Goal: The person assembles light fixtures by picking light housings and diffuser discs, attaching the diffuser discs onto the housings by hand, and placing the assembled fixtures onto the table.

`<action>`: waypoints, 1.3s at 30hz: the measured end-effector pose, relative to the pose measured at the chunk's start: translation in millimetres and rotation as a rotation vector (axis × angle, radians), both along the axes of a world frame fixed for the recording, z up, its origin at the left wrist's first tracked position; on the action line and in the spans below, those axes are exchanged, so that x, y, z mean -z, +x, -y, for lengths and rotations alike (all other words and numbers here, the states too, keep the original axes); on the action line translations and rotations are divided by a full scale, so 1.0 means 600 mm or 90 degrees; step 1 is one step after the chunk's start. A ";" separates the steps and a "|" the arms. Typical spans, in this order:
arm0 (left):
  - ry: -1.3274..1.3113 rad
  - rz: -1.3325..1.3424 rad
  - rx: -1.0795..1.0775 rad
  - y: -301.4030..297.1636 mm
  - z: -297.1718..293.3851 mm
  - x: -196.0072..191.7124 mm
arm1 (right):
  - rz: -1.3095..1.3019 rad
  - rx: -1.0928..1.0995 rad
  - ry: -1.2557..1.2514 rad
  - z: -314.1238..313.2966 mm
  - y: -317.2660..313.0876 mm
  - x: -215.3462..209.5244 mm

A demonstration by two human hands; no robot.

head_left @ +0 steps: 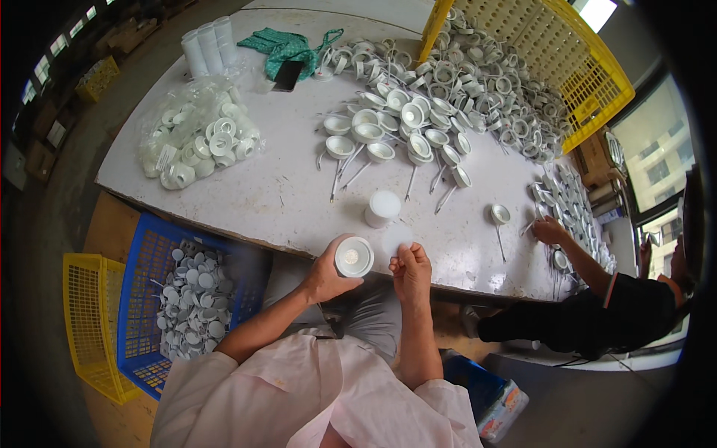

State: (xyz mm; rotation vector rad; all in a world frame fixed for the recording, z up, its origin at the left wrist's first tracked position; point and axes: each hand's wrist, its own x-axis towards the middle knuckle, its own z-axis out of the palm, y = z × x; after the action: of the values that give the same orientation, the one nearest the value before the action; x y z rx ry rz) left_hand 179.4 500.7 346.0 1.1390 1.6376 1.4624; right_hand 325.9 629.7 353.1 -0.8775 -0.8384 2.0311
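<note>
My left hand [332,270] is wrapped round a white downlight housing [354,256], its open face up and a round pale disc with small dots visible inside. Close to its right, my right hand [411,270] pinches a thin translucent white disc [396,240] by its edge. The disc and the housing are apart. Just beyond my hands, a stack of the same white discs [384,207] stands on the white table [299,213]. Farther off lie several white downlight housings [367,132], open side up, with wires trailing from them.
A tipped yellow crate [597,75] spills many housings at the back right. Plastic-bagged white rings [202,138], white cylinders [208,48], a green cloth [284,46] and a phone [287,76] lie at left. A blue crate [134,299] holds lights. At right, another person [597,299] handles housings.
</note>
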 end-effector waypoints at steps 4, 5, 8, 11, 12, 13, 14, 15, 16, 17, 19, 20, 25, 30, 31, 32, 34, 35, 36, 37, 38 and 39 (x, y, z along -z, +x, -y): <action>0.014 0.072 0.040 0.009 -0.018 0.010 | 0.156 0.129 0.345 0.044 0.015 -0.005; 0.033 0.130 0.063 0.010 -0.021 0.012 | 0.157 0.124 0.343 0.046 0.018 -0.001; 0.061 0.189 0.094 0.008 -0.017 0.014 | 0.345 0.096 0.928 0.053 0.024 -0.005; 0.069 0.255 0.116 0.005 -0.015 -0.011 | 0.357 0.043 0.961 0.056 0.022 0.013; 0.053 0.304 0.126 0.006 -0.015 -0.019 | 0.358 0.041 0.960 0.058 0.023 0.017; 0.052 0.305 0.124 0.005 -0.014 -0.018 | 0.357 0.022 0.979 0.062 0.020 0.019; 0.056 0.248 0.108 0.005 -0.014 -0.017 | 0.356 0.003 0.997 0.066 0.016 0.020; 0.059 0.191 0.092 0.005 -0.014 -0.017 | 0.355 0.002 0.996 0.068 0.013 0.019; 0.058 0.192 0.090 0.004 -0.013 -0.016 | 0.361 -0.009 1.017 0.070 0.009 0.015; 0.042 0.206 0.091 0.003 -0.011 -0.015 | 0.367 -0.019 1.038 0.071 0.006 0.013; 0.025 0.220 0.091 0.003 -0.011 -0.012 | 0.381 -0.023 1.047 0.074 0.003 0.013; 0.030 0.210 0.084 0.004 -0.011 -0.008 | 0.395 -0.026 1.058 0.074 0.002 0.013; 0.016 0.211 0.075 0.003 -0.010 -0.001 | 0.427 -0.029 1.070 0.077 -0.002 0.010; 0.013 0.179 0.061 0.000 -0.008 0.012 | 0.437 -0.026 1.080 0.080 -0.004 0.008; 0.013 0.179 0.061 0.001 -0.006 0.012 | 0.435 -0.025 1.086 0.080 -0.005 0.007; 0.020 0.172 0.057 0.001 -0.005 0.012 | 0.434 -0.023 1.092 0.081 -0.005 0.007; 0.026 0.166 0.053 0.001 -0.003 0.012 | 0.425 -0.022 1.090 0.083 -0.006 0.008; 0.024 0.145 0.050 0.001 -0.002 0.010 | 0.415 -0.022 1.087 0.084 -0.006 0.009; 0.021 0.123 0.046 0.001 -0.002 0.010 | 0.415 -0.023 1.086 0.084 -0.005 0.011; 0.020 0.124 0.046 0.001 -0.002 0.011 | 0.415 -0.016 1.092 0.085 -0.005 0.013; 0.024 0.110 0.039 0.002 -0.003 0.013 | 0.415 -0.010 1.099 0.085 -0.005 0.014; 0.029 0.096 0.033 0.002 -0.004 0.014 | 0.415 -0.010 1.098 0.084 -0.005 0.013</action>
State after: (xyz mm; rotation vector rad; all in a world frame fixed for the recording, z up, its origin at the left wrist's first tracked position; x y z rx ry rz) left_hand 180.6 502.8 337.5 1.0612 1.4686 1.5205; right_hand 322.7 579.2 345.2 -0.3752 -2.2902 0.3605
